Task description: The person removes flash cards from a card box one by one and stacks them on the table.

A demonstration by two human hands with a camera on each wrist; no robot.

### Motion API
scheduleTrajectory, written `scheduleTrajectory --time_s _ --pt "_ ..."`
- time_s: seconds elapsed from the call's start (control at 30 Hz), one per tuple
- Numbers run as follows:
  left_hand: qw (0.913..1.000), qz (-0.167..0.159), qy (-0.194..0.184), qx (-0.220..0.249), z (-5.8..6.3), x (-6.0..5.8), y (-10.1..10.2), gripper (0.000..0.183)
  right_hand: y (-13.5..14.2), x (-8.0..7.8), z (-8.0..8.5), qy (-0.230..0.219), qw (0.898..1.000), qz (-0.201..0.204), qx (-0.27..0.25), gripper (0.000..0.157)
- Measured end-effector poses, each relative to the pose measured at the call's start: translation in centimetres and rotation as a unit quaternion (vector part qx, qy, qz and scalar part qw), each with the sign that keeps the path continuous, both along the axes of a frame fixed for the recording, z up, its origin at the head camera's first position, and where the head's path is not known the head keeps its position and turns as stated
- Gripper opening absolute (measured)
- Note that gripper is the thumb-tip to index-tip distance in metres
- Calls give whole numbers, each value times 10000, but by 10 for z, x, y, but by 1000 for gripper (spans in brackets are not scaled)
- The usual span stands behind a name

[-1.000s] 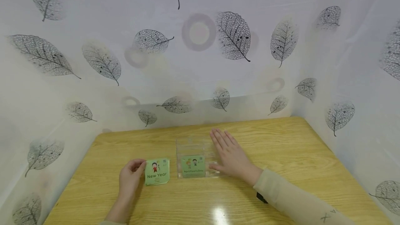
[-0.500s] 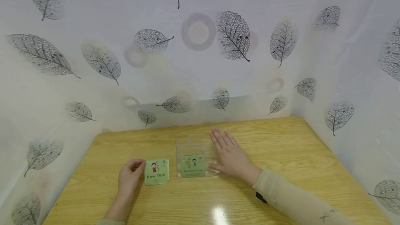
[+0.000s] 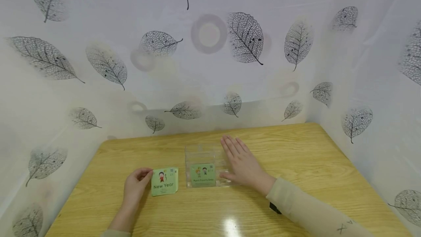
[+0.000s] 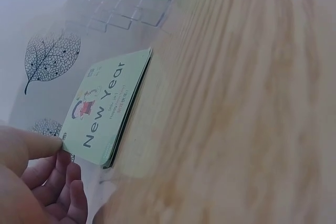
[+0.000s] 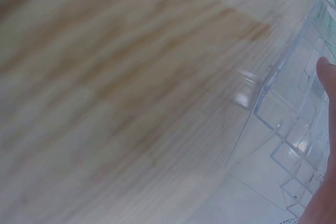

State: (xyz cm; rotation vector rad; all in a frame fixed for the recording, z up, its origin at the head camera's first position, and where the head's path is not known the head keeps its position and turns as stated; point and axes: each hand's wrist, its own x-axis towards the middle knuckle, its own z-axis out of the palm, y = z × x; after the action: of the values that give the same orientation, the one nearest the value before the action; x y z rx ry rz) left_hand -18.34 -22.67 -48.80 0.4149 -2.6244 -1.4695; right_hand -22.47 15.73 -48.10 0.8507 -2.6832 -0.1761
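Note:
My left hand [image 3: 135, 185] pinches the upper-left corner of a green "New Year" card [image 3: 163, 184] between thumb and fingers. The edge of at least one more green card shows beneath it, clearest in the left wrist view, where the top card [image 4: 105, 106] lies tilted. To the right on the table is a clear plastic holder [image 3: 199, 153] with stepped walls. A green "April Fool's Day" card [image 3: 203, 175] sits in its left part. My right hand [image 3: 245, 165] rests on the holder's right side, fingers straight and thumb apart; the right wrist view shows the thumb [image 5: 326, 74] over the holder.
Everything lies on a wood-grain table [image 3: 289, 153]. A pale curtain [image 3: 210, 79] printed with dark leaves surrounds its back and sides. A bright light reflection marks the tabletop near the front.
My left hand has shifted slightly left, drawing the "New Year" card a little off the card beneath, whose right edge now shows. The right hand and the holder stay in place.

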Motion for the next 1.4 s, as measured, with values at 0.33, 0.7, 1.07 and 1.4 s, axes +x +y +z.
scheduleTrajectory --time_s 0.33,0.7,1.07,1.4 --pt "9998 -148 -68 -82 -1 -4 -3 25 -1 1 3 -113 9999 37 -113 115" --pt "9995 -204 -53 -222 -5 -9 -8 24 -1 2 5 -162 9998 0 -79 115" --pt "9992 -207 -50 -328 -6 -9 -8 24 -1 1 3 -102 9999 34 -130 115" --pt "9994 -195 -55 -269 -4 -8 -7 25 0 2 4 -23 9998 109 -150 115"
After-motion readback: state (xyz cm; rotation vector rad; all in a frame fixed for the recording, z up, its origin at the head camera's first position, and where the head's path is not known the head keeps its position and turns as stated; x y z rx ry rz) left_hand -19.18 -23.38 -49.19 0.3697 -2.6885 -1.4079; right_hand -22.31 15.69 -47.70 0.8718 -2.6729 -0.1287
